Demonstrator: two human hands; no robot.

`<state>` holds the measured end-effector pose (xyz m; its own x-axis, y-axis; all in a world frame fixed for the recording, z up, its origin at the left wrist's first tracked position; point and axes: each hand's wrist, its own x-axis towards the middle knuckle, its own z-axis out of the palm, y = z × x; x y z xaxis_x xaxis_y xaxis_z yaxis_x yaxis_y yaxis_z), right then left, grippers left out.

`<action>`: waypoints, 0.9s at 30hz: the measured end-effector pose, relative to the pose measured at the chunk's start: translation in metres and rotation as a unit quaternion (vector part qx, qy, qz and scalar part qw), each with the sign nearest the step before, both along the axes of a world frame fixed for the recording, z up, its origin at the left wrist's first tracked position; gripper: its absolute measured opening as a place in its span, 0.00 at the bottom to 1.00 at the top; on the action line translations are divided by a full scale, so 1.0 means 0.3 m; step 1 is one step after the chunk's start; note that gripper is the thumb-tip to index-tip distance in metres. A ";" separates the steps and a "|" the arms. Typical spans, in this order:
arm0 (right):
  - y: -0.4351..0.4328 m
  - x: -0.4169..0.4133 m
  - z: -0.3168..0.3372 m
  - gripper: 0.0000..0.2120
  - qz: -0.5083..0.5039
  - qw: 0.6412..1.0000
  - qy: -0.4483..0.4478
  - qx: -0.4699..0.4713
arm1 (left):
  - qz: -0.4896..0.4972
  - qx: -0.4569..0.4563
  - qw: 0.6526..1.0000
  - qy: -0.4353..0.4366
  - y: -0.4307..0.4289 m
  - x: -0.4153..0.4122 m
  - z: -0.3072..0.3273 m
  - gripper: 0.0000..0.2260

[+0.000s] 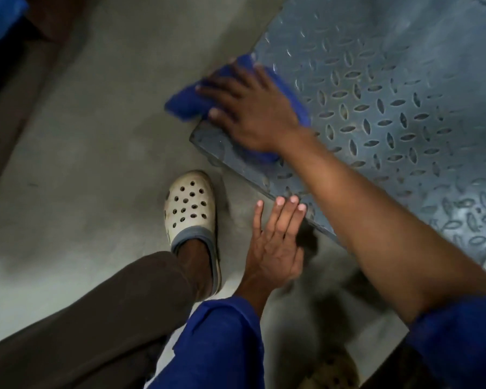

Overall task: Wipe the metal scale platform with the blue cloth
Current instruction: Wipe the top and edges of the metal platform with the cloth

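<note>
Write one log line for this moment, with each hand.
step: wipe | right hand: presses blue cloth on corner of metal scale platform | left hand: open, fingers straight, by platform edge

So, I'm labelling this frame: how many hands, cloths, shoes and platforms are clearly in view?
Hands: 2, the right hand and the left hand
Cloths: 1, the blue cloth
Shoes: 1, the white shoe
Platforms: 1, the metal platform
Total: 5
</note>
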<state>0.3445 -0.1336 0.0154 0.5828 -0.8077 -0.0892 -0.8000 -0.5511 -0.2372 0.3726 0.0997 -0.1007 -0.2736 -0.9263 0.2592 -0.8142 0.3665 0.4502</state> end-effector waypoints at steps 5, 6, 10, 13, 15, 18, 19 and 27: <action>0.022 -0.083 -0.019 0.27 0.077 0.997 -0.019 0.014 | -0.029 0.005 0.999 -0.023 0.004 0.031 0.005 0.50; -0.045 -0.120 -0.011 0.28 0.017 1.000 -0.019 0.010 | -0.033 0.000 0.999 -0.033 -0.002 0.042 0.004 0.51; -0.033 -0.073 -0.004 0.27 -0.079 0.997 -0.011 -0.015 | -0.031 0.003 0.999 -0.014 -0.007 0.025 -0.001 0.48; 0.153 0.008 -0.029 0.26 0.069 0.997 -0.017 0.006 | -0.028 -0.006 1.000 0.009 -0.013 -0.006 -0.001 0.43; 0.120 -0.022 -0.026 0.26 0.097 0.995 -0.021 0.020 | -0.030 0.004 1.000 -0.001 -0.004 -0.003 0.002 0.43; -0.025 -0.138 -0.015 0.26 -0.026 0.999 -0.027 0.014 | -0.052 0.010 0.998 -0.040 -0.012 0.035 0.024 0.44; -0.040 -0.191 -0.016 0.26 -0.080 0.996 -0.034 0.009 | -0.063 0.011 0.996 -0.057 -0.017 0.060 0.029 0.45; 0.506 -0.329 -0.034 0.25 -0.287 0.957 -0.015 -0.027 | -0.418 -0.062 0.868 -0.260 -0.324 0.336 0.198 0.41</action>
